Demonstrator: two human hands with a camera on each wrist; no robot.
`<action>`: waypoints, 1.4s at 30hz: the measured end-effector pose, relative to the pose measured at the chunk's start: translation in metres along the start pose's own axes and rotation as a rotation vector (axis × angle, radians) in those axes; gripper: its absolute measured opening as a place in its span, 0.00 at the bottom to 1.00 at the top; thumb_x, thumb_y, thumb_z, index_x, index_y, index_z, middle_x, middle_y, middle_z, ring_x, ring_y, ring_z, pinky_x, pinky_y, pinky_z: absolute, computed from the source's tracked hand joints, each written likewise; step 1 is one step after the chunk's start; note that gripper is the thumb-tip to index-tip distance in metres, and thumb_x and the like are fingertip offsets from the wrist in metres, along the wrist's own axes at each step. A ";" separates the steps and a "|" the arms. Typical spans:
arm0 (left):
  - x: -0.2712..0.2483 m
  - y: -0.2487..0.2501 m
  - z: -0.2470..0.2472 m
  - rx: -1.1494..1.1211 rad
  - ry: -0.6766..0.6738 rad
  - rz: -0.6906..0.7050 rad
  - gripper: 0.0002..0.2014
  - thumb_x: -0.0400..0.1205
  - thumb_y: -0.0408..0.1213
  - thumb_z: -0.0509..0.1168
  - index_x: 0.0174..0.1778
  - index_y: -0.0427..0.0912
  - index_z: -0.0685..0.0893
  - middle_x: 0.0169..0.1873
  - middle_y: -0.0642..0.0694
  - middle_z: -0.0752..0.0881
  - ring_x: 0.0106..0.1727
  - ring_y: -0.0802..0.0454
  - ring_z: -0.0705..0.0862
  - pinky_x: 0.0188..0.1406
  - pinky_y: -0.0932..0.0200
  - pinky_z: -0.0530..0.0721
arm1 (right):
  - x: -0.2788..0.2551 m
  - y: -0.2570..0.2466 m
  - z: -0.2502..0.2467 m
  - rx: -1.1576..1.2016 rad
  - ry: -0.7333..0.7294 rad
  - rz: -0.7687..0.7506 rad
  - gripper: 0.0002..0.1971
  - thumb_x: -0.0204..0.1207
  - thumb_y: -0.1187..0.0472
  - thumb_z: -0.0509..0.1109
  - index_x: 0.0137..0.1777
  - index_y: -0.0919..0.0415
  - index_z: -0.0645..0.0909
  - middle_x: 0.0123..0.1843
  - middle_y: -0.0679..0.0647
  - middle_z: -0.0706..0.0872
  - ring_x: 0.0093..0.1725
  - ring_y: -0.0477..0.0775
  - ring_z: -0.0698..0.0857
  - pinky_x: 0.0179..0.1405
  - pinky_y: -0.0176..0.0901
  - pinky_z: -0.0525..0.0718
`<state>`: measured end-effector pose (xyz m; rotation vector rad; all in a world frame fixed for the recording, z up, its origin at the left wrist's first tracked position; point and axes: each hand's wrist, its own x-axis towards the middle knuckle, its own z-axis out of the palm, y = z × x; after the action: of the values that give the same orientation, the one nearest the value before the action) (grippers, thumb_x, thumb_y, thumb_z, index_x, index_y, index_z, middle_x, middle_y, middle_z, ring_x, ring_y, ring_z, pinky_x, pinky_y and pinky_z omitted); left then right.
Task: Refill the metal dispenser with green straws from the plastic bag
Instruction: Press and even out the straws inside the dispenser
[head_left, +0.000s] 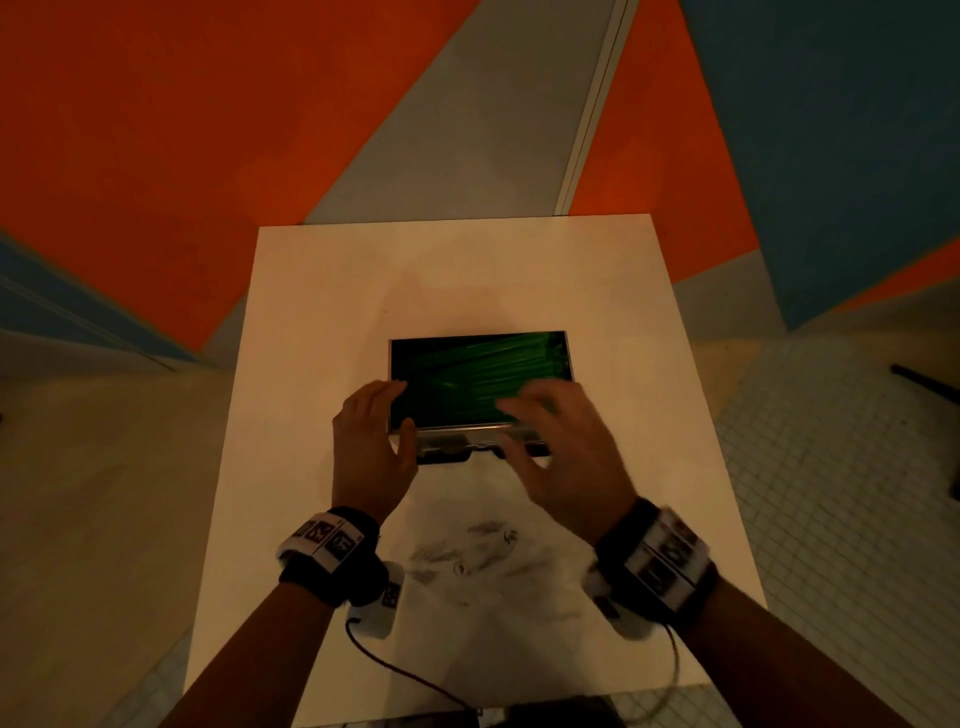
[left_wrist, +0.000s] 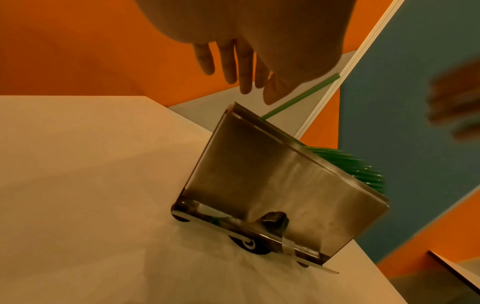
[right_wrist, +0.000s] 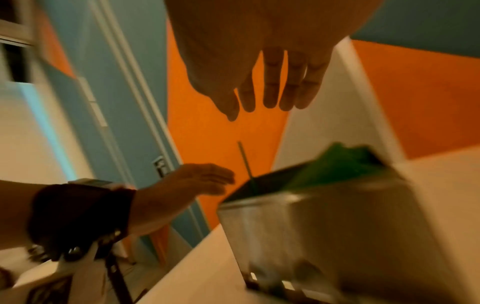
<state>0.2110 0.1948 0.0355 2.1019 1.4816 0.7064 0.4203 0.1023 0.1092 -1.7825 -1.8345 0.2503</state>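
Observation:
The metal dispenser (head_left: 457, 441) stands mid-table with its top open, and green straws (head_left: 478, 374) lie across the inside. In the left wrist view the straws (left_wrist: 345, 162) fan above the dispenser (left_wrist: 272, 185) rim, and one straw (left_wrist: 301, 96) sticks up steeply. My left hand (head_left: 382, 421) hovers at the left front corner, fingers (left_wrist: 244, 67) straight and holding nothing. My right hand (head_left: 545, 431), blurred, is over the right front edge with straight fingers (right_wrist: 272, 90) above the straws (right_wrist: 337, 164). The clear plastic bag (head_left: 467, 556) lies crumpled and flat near the table's front.
The white table (head_left: 322, 312) is small, with edges close on every side. Orange and blue walls (head_left: 156, 130) rise behind it. Tiled floor (head_left: 831, 493) lies to the right, with a dark object at the far right. A cable (head_left: 395, 670) hangs from my left wrist.

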 end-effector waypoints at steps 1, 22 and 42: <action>0.001 0.002 0.002 0.009 -0.011 0.008 0.20 0.80 0.39 0.61 0.69 0.45 0.76 0.66 0.44 0.81 0.69 0.45 0.75 0.68 0.50 0.70 | 0.019 -0.010 0.008 -0.039 -0.038 -0.055 0.19 0.78 0.51 0.71 0.67 0.56 0.80 0.62 0.58 0.81 0.61 0.57 0.79 0.59 0.47 0.80; 0.080 0.016 0.011 0.265 -0.638 0.109 0.47 0.74 0.50 0.72 0.83 0.42 0.51 0.82 0.41 0.60 0.79 0.40 0.63 0.79 0.46 0.65 | 0.097 0.041 0.030 -0.455 -0.653 -0.179 0.33 0.75 0.50 0.72 0.79 0.56 0.66 0.77 0.61 0.69 0.73 0.64 0.70 0.70 0.58 0.74; 0.101 0.015 0.032 0.563 -0.677 0.260 0.47 0.68 0.60 0.71 0.79 0.46 0.59 0.71 0.42 0.74 0.69 0.39 0.75 0.69 0.42 0.71 | 0.132 0.068 0.055 -0.548 -0.824 -0.028 0.39 0.61 0.43 0.79 0.71 0.52 0.69 0.53 0.58 0.86 0.48 0.62 0.86 0.42 0.49 0.82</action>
<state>0.2706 0.2832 0.0350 2.5979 1.0964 -0.3927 0.4563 0.2497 0.0641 -2.2130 -2.6972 0.5816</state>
